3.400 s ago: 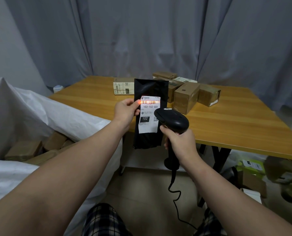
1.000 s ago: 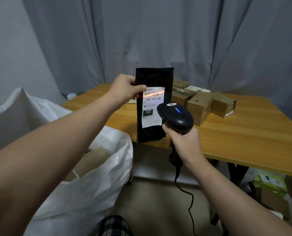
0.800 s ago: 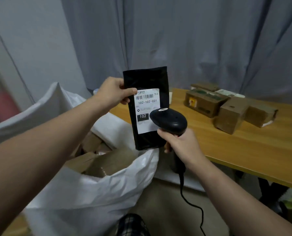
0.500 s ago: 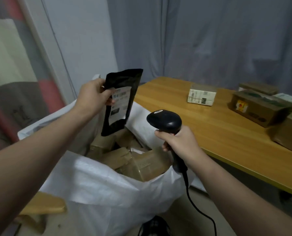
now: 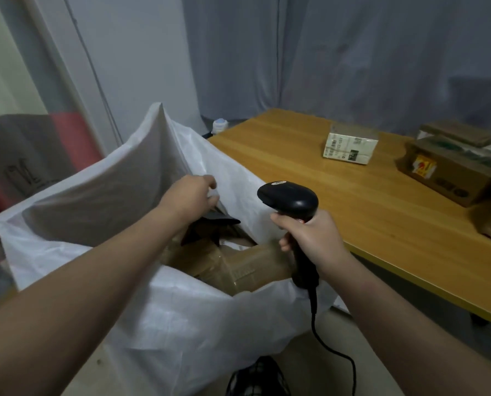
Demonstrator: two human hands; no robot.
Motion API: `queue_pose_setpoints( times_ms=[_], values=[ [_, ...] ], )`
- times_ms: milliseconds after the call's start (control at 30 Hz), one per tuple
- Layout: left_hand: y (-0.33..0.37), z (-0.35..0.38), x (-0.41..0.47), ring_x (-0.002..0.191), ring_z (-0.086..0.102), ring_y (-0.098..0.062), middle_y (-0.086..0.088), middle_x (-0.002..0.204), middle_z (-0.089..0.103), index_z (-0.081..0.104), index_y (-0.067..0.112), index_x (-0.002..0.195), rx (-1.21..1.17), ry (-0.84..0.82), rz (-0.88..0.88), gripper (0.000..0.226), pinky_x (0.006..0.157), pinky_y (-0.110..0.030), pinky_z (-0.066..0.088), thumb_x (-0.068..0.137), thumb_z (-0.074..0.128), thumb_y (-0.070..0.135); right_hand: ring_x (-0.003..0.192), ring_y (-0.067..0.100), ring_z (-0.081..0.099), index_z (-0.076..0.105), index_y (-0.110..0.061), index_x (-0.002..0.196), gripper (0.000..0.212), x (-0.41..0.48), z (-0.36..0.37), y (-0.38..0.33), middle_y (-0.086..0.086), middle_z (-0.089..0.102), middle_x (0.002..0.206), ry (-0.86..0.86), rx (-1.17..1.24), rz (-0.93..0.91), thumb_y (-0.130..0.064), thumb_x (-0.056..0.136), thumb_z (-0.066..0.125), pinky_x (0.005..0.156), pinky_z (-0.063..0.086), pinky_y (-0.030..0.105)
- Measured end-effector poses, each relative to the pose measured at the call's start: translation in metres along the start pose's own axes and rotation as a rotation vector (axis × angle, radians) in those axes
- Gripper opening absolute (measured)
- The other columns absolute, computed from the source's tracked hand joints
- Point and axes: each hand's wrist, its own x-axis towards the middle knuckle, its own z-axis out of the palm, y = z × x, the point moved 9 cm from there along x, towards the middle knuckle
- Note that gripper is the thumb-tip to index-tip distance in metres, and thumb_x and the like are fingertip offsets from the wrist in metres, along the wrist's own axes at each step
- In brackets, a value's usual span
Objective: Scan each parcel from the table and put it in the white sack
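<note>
Currently one black pouch [image 5: 210, 227] is lying inside the one white sack [image 5: 181, 318] on brown cartons [image 5: 238, 267], just under the left hand [image 5: 191, 194]; its fingers are blurring, grip cannot be told. Right hand [image 5: 314, 238] is gripping one scanner [image 5: 291, 200]. At least four parcels [image 5: 350, 144] are sitting far right on the table [image 5: 353, 212].

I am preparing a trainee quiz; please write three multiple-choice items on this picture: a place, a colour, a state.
1. Where is the black pouch? A on the table; B inside the white sack; C on the floor.
2. What colour is the scanner? A black; B yellow; C white.
3. What does the right hand do? A hangs idle; B grips the scanner's handle; C lifts a box.
Answers: B, it rests on cardboard boxes in the sack; A, head and handle are black; B, its fingers curl round the handle.
</note>
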Motion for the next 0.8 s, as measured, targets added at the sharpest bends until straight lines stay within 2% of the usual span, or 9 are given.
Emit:
queue_pose_setpoints(
  times_ms=[67,167,267,367,500,667,800],
  values=[
    [0.031,-0.006,0.002,0.101,0.061,-0.022,-0.006,0.114,0.066,0.056,0.015,0.126,-0.048,0.036,0.076,0.035,0.086,-0.037,0.051,0.094,0.054,0.032,0.052,0.017,0.063,0.068,-0.001,0.081,0.021,0.002,-0.014,0.001,0.008,0.062,0.055,0.024,0.020,0.011,-0.021,0.082,0.074,0.062,0.054,0.033],
    [0.091,-0.005,0.004,0.101,0.060,-0.020,-0.003,0.115,0.065,0.056,0.016,0.125,-0.095,0.062,0.217,0.033,0.083,-0.033,0.047,0.096,0.052,0.032,0.053,0.019,0.062,0.067,0.006,0.083,0.026,0.003,-0.047,-0.001,0.011,0.061,0.056,0.085,0.076,0.023,-0.019,0.082,0.074,0.060,0.055,0.032],
    [0.154,0.006,0.011,0.100,0.060,-0.021,-0.003,0.113,0.066,0.057,0.017,0.124,-0.128,0.047,0.331,0.033,0.082,-0.034,0.048,0.096,0.052,0.033,0.054,0.019,0.061,0.068,-0.001,0.084,0.019,0.002,-0.095,-0.006,0.010,0.060,0.063,0.172,0.142,0.005,-0.019,0.082,0.074,0.060,0.055,0.031],
    [0.217,0.024,0.019,0.100,0.060,-0.021,-0.002,0.116,0.065,0.056,0.018,0.125,-0.173,-0.008,0.390,0.033,0.082,-0.033,0.049,0.096,0.052,0.034,0.053,0.017,0.061,0.068,-0.008,0.084,0.013,-0.005,-0.158,-0.008,0.008,0.062,0.067,0.289,0.111,-0.007,-0.020,0.083,0.074,0.058,0.054,0.029],
    [0.311,0.053,0.021,0.105,0.059,-0.021,-0.001,0.122,0.062,0.053,0.021,0.128,-0.243,-0.050,0.502,0.037,0.083,-0.032,0.048,0.095,0.053,0.037,0.051,0.015,0.061,0.067,-0.006,0.092,0.016,-0.031,-0.255,0.008,0.007,0.062,0.067,0.470,0.138,0.032,-0.019,0.084,0.073,0.053,0.053,0.023],
    [0.440,0.076,0.006,0.121,0.050,-0.024,-0.005,0.134,0.051,0.046,0.020,0.135,-0.325,-0.037,0.684,0.051,0.098,-0.039,0.045,0.092,0.055,0.044,0.054,0.016,0.062,0.068,-0.009,0.090,0.013,-0.077,-0.353,0.026,0.006,0.064,0.070,0.639,0.144,0.032,-0.018,0.083,0.073,0.054,0.055,0.025],
    [0.509,0.091,-0.001,0.127,0.038,-0.030,-0.009,0.142,0.035,0.029,0.021,0.146,-0.316,-0.033,0.663,0.073,0.103,-0.041,0.040,0.087,0.055,0.055,0.054,0.016,0.061,0.066,-0.012,0.090,0.010,-0.107,-0.393,0.042,0.003,0.063,0.069,0.727,0.179,0.044,-0.017,0.084,0.072,0.054,0.056,0.025]
  ],
)
